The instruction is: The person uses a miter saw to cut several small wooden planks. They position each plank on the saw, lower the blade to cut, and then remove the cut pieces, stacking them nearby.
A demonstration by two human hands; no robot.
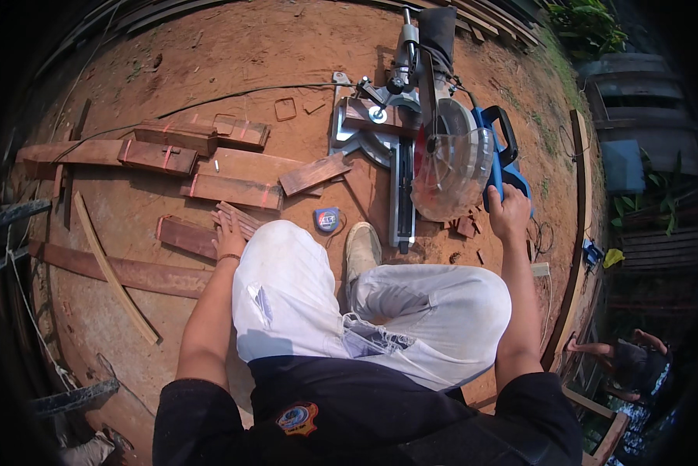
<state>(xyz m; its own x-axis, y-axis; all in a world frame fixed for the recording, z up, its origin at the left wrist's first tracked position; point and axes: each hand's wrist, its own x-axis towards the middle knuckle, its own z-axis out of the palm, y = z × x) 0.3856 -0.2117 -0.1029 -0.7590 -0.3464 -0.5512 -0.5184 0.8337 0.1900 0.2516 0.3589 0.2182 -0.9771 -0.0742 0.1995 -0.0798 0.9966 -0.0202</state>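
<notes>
My left hand (229,237) lies with outstretched fingers on some thin wooden strips (244,219) beside my knee. The fingers of my right hand (510,211) are wrapped around the blue handle of a sliding mitre saw (446,155). A clear guard covers part of its red-edged blade. On the saw's metal base, a brown wood block (358,115) sits under a round clamp pad (378,114). Bundles of short planks (236,192), bound with pinkish bands, lie left of the saw. A blue tape measure (326,220) rests on the ground before my shoe.
A dark cable (248,92) runs across the reddish dirt to the saw. Wood offcuts (465,227) lie below the blade. Long boards (116,268) stretch out at the left, and a long beam (578,233) lies at the right. Another person (636,365) is at the lower right.
</notes>
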